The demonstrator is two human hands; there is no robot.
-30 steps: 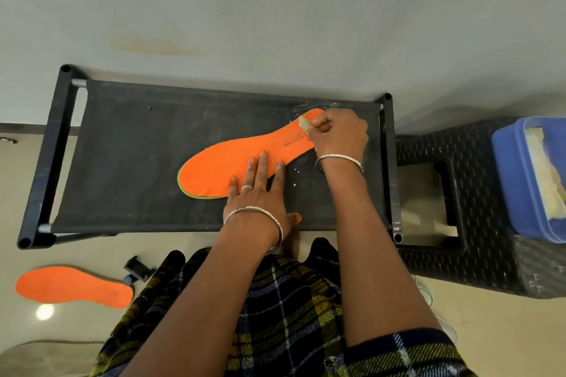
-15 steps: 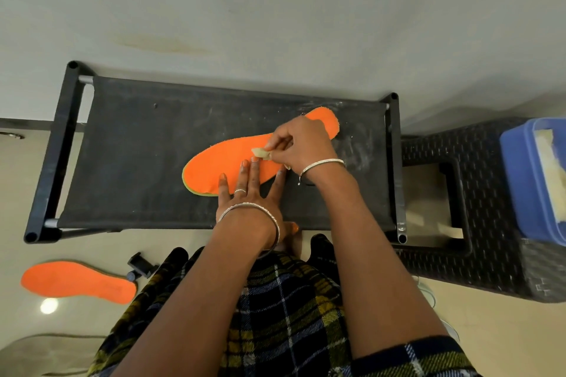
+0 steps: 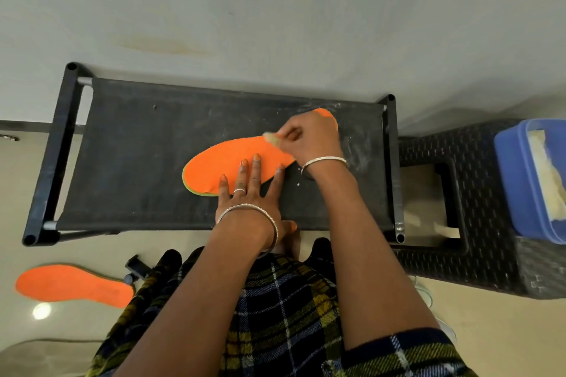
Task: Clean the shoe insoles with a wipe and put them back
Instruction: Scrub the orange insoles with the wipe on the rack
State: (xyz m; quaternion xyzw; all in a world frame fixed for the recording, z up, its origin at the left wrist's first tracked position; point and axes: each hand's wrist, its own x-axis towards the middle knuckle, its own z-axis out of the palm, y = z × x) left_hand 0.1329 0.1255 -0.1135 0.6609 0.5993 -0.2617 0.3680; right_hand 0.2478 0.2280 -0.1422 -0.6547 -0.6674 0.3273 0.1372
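Note:
An orange insole [image 3: 220, 162] lies flat on the black fabric top of a low rack [image 3: 131, 144]. My left hand [image 3: 251, 190] presses its near edge with straight, spread fingers. My right hand [image 3: 306, 138] covers the insole's narrow heel part and pinches a small crumpled wipe [image 3: 272, 138] against the orange surface. A second orange insole [image 3: 73, 285] lies on the floor at the lower left.
A dark woven plastic stool [image 3: 477, 223] stands right of the rack, with a blue tub [image 3: 517, 180] holding pale cloth on it. A small black object [image 3: 136, 269] lies on the floor near the second insole. A white wall runs behind the rack.
My right hand has slid the wipe from the heel end leftwards along the insole's middle. My left hand has stayed pressed on the near edge.

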